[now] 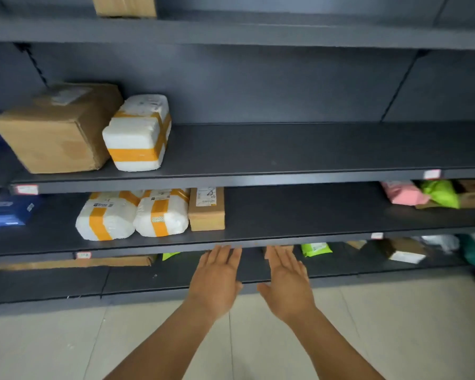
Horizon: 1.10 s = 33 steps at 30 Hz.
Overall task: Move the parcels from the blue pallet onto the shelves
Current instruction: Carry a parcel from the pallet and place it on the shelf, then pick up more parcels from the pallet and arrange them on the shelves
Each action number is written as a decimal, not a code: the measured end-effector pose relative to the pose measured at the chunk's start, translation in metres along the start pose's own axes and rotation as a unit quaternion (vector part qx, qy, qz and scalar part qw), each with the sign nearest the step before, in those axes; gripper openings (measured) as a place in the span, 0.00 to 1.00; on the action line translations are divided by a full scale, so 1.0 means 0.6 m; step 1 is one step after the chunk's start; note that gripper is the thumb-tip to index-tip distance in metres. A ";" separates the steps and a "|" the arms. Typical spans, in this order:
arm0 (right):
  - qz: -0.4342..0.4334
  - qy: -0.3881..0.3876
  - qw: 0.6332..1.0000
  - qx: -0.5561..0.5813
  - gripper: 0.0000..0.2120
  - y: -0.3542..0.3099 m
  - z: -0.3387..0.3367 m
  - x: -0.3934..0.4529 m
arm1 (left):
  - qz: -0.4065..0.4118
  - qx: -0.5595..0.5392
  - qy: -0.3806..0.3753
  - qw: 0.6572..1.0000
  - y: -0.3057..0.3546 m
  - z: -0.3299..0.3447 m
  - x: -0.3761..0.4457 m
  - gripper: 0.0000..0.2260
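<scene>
My left hand (217, 281) and my right hand (287, 283) reach forward side by side, fingers straight, empty, their tips at the front edge of the middle dark shelf (299, 215). On that shelf stand two white foam parcels with orange tape (106, 218) (162, 215) and a small brown box (206, 211). The shelf above (313, 149) carries a large cardboard box (58, 130) and another white foam parcel with orange tape (139, 133). The blue pallet is out of view.
A blue box (7, 211) sits at the left of the middle shelf; pink (402, 193) and green (440, 193) bags lie at its right. The lower shelf holds a flat carton (74, 263), green packets and more parcels. Pale tiled floor (381, 325) lies below.
</scene>
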State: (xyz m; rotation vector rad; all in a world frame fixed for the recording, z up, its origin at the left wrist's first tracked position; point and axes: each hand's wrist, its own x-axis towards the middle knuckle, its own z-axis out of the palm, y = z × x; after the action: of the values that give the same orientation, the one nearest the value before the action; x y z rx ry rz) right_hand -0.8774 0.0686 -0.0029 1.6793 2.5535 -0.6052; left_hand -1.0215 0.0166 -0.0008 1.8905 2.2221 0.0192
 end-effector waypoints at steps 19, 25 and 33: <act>0.239 0.152 0.957 0.055 0.39 0.255 -0.181 -0.535 | 0.280 -0.008 0.042 0.959 0.461 -0.100 -0.273 0.31; 0.308 0.176 0.933 0.059 0.39 0.389 -0.196 -0.700 | 0.350 -0.004 0.033 0.936 0.649 -0.075 -0.357 0.32; 0.376 0.189 0.905 0.060 0.39 0.555 -0.195 -0.903 | 0.415 -0.001 0.013 0.910 0.879 -0.030 -0.480 0.32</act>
State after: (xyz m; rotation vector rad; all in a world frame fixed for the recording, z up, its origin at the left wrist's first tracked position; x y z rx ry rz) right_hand -0.3330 -0.2538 0.1287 2.8047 1.7824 -0.3971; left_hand -0.4694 -0.1722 0.1441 2.6756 1.2560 0.1825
